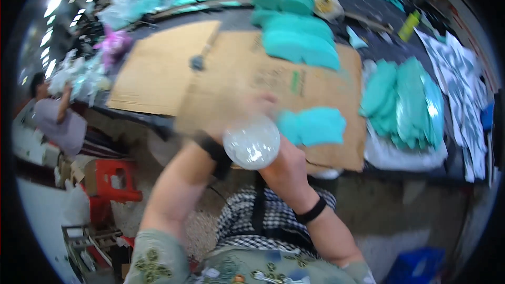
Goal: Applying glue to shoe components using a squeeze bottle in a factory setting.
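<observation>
A round, clear, shiny thing (251,143) is between my hands, above the near edge of the cardboard; its exact kind cannot be made out. My right hand (286,162) is closed against its right side, with the fingers partly hidden behind it. To its left, my left hand (227,118) is smeared by motion, so its fingers do not show clearly. A teal, wavy-edged flat piece (318,126) lies on the cardboard (231,55) just beyond my right hand. Farther back, overlapping teal pieces (300,39) are spread in a pile.
Bundled teal pieces (402,102), some under clear plastic, lie at the right, beside white-and-grey patterned fabric (455,84). A yellow-green bottle (408,25) is at the back right. A person (59,118) stands at the left, above a red stool (113,181).
</observation>
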{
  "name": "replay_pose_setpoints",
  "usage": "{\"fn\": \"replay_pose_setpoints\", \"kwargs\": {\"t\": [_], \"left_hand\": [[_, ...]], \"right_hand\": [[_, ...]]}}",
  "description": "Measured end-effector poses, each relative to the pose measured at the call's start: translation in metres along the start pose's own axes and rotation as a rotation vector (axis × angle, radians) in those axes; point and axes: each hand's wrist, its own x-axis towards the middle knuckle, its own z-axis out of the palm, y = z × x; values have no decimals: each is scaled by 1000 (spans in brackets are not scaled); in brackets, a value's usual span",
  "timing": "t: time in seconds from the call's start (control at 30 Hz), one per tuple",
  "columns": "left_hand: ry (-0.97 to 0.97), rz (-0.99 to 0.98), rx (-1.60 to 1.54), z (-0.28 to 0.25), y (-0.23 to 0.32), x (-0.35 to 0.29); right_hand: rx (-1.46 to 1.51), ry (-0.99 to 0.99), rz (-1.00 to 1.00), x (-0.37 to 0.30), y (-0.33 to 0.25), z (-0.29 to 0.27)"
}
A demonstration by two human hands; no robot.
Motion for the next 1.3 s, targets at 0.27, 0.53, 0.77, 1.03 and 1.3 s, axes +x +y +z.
{"fn": "replay_pose_setpoints", "kwargs": {"t": [0.27, 0.53, 0.77, 1.03, 1.3], "left_hand": [[-140, -104, 313, 1, 22, 14], [-124, -228, -39, -2, 29, 13], [-120, -222, 155, -2, 22, 17], [-162, -11, 395, 20, 62, -7], [451, 938, 865, 35, 58, -31]], "right_hand": [[542, 392, 563, -18, 41, -109], [-4, 208, 27, 5, 0, -25], [-81, 207, 224, -11, 40, -100], [494, 723, 419, -35, 45, -176], [669, 729, 327, -52, 26, -199]]}}
